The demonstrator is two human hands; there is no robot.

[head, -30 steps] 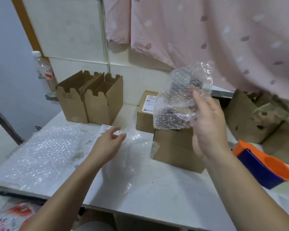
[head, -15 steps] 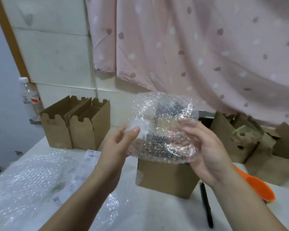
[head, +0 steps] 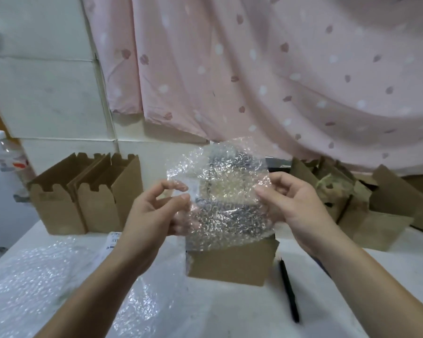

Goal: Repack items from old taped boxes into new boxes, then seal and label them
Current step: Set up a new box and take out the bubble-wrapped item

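Observation:
I hold a bubble-wrapped bundle (head: 226, 196) with a dark item inside, up in the air above a small brown cardboard box (head: 230, 263) on the white table (head: 230, 313). My left hand (head: 154, 211) pinches the wrap's left edge between thumb and fingers. My right hand (head: 296, 203) grips its right side with curled fingers. The box's top is hidden behind the bundle. Two empty open cardboard boxes (head: 88, 193) stand side by side at the back left.
Loose bubble wrap sheets (head: 34, 284) cover the table's left part, with a printed label (head: 114, 240) lying there. A black pen (head: 288, 291) lies right of the box. Torn old cardboard (head: 347, 198) is piled at the back right. A plastic bottle (head: 7, 154) stands far left.
My left hand came up from the label on the table and took the bundle's left edge. The view tilted upward, and the orange-blue tape dispenser left the frame.

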